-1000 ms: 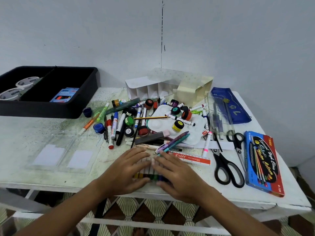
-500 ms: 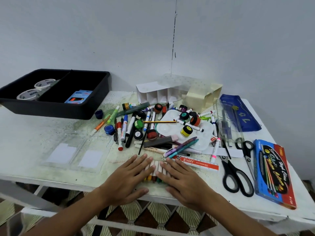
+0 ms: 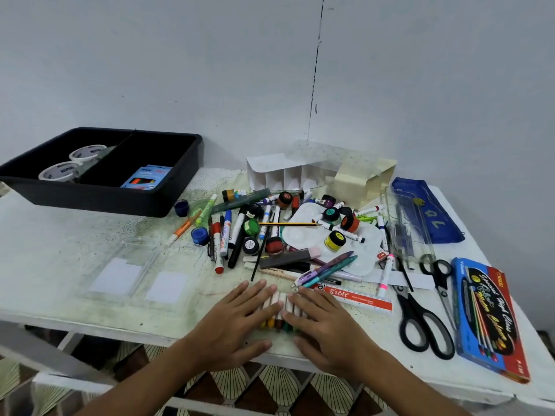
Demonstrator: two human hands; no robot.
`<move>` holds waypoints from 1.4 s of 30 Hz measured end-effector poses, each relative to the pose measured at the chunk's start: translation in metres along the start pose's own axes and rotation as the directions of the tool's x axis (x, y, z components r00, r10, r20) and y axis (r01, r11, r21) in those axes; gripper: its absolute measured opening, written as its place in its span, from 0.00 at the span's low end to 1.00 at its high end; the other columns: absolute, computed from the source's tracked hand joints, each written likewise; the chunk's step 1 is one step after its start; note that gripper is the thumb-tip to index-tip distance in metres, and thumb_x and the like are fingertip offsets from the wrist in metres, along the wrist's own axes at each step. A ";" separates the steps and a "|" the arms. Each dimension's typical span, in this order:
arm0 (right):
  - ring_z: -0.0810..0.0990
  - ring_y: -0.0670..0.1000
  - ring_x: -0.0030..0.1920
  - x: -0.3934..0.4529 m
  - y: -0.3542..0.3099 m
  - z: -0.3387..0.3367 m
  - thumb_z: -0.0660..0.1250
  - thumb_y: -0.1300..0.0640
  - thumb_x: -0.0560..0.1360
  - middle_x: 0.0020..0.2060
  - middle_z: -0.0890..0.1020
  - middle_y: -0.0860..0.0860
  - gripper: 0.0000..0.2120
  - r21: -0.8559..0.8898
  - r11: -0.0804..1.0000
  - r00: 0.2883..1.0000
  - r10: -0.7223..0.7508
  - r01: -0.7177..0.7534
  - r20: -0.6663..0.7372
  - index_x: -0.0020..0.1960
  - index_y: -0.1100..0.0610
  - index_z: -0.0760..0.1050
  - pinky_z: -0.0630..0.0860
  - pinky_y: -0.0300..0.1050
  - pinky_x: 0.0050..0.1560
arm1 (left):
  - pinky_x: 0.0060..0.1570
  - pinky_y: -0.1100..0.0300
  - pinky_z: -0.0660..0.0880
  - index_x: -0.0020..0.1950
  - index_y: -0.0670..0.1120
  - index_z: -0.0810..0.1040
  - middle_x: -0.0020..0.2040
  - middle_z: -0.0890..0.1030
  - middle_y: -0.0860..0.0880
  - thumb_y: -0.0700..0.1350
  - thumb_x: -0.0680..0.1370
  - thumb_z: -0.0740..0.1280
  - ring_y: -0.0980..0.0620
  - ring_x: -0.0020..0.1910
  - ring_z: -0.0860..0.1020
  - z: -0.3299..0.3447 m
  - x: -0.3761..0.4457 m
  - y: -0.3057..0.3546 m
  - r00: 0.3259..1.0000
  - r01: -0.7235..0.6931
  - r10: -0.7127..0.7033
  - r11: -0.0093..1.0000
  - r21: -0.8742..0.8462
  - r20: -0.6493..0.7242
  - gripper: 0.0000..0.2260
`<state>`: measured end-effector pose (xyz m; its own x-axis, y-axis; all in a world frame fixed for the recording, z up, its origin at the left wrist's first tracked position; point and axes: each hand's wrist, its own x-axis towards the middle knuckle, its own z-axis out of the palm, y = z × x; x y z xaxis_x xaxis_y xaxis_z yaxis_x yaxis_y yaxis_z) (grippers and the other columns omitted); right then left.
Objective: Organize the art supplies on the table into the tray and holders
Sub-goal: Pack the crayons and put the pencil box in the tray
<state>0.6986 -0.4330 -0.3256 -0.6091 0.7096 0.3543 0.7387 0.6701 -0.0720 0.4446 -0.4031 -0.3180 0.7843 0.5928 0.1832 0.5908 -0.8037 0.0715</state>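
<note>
Black tray (image 3: pixel 168 202) holds only tape rolls (image 3: pixel 72 163) and a box; the heap right of it remains. Left hand (image 3: pixel 240 322) and right hand (image 3: pixel 324 322), fingers straight, press pencils (image 3: pixel 280 310) near that heap.

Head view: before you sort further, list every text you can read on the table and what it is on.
"g'söft": orange ruler.
"74", seen upside down: blue pouch.
"NION": tape rolls in the black tray.
"NION", faint: blue packet in the tray.
Script title on the coloured pencil box: too stylised to read surely.
Marker and paint pot labels: too small.
</note>
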 end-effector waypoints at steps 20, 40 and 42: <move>0.69 0.50 0.71 -0.034 0.010 -0.060 0.63 0.54 0.77 0.66 0.76 0.52 0.18 0.205 0.875 0.851 0.478 -0.438 -0.219 0.65 0.57 0.75 0.69 0.47 0.69 | 0.53 0.62 0.74 0.64 0.47 0.77 0.57 0.80 0.50 0.52 0.75 0.65 0.54 0.54 0.77 -0.025 0.093 0.030 0.954 -0.288 0.237 0.901 -0.326 -0.186 0.19; 0.72 0.53 0.65 -0.160 0.082 -0.115 0.63 0.55 0.79 0.68 0.72 0.54 0.21 0.294 0.218 0.183 0.973 -0.931 -0.141 0.71 0.58 0.70 0.71 0.42 0.59 | 0.62 0.54 0.73 0.70 0.47 0.69 0.65 0.71 0.47 0.48 0.77 0.68 0.50 0.63 0.71 0.026 0.282 0.197 0.993 -0.016 0.088 0.735 -0.678 0.073 0.23; 0.73 0.53 0.64 -0.157 0.085 -0.108 0.65 0.59 0.77 0.66 0.74 0.55 0.20 0.352 0.211 0.158 0.972 -0.912 -0.174 0.69 0.59 0.71 0.71 0.41 0.60 | 0.62 0.54 0.73 0.72 0.46 0.67 0.65 0.70 0.47 0.48 0.77 0.67 0.51 0.63 0.72 0.024 0.283 0.204 0.995 0.017 0.055 0.706 -0.708 0.079 0.24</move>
<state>0.8879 -0.5110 -0.2864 0.6718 0.7258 0.1479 0.6099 -0.4288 -0.6664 0.7915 -0.3981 -0.2752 0.8278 0.5503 0.1091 0.2962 -0.5938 0.7481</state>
